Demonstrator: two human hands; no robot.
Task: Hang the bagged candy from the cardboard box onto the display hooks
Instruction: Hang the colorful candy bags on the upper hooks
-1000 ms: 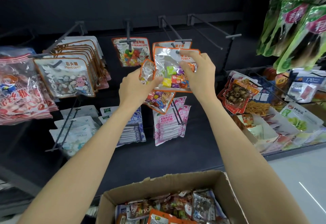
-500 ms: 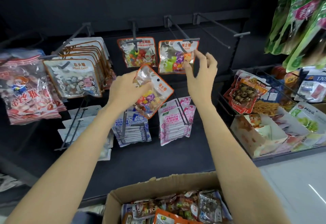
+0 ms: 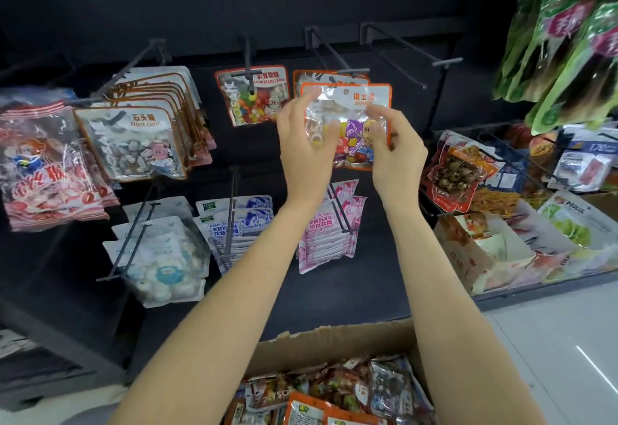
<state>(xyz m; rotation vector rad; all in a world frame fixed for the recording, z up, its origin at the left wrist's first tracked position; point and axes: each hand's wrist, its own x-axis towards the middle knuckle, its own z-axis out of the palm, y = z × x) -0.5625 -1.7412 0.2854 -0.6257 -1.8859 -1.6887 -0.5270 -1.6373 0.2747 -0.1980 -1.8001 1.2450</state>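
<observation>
Head view: left hand (image 3: 306, 147) and right hand (image 3: 396, 150) each pinch the candy bag (image 3: 354, 123), held just before the display hook (image 3: 337, 56), above the cardboard box (image 3: 334, 344).

candy bag (image 3: 354, 130) = glossy clear plastic, orange-edged, crinkly with glare. display hooks (image 3: 337, 56) above it: matt dark metal rod. backboard (image 3: 267, 163) behind: matt black, looks slightly textured. cardboard box (image 3: 334, 341) below bag: plain brown cardboard, rough torn rim. floor (image 3: 551, 357) right of box: smooth, shiny, pale.
</observation>
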